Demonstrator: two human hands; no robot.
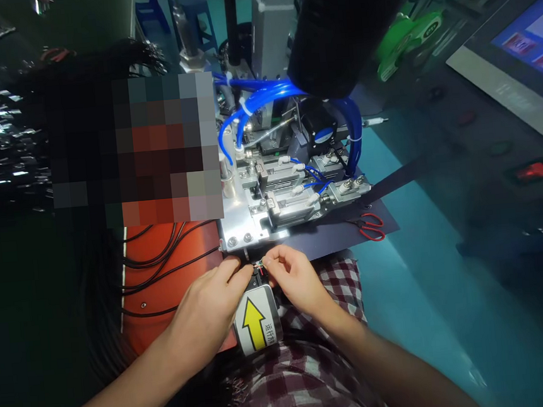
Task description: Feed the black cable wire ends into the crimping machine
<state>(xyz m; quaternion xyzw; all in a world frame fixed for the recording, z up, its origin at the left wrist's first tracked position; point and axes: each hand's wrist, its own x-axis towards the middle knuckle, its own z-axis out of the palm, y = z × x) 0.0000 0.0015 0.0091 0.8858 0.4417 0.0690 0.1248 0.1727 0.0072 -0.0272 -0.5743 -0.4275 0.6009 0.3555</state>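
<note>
My left hand (209, 304) reaches in from the left, its thumb and fingers closed at the tips on thin coloured wires (258, 266). From the other side, my right hand (297, 280) pinches the same small bundle between thumb and index finger. The wire ends are tiny, and the fingers partly cover them. Right under them is a small black fixture (255, 281) at the end of a feeder with a white label (257, 319) bearing a yellow arrow. The metal machine plate (240, 228) lies just beyond my fingertips.
Black cables (162, 260) cross an orange-red panel (169, 288) at left, beside a large dark cable bundle (103, 294). Blue air tubes (271, 91) arch over metal clamps (290, 205). Red-handled snips (372, 226) lie on the dark board at right. A screen (532, 35) stands far right.
</note>
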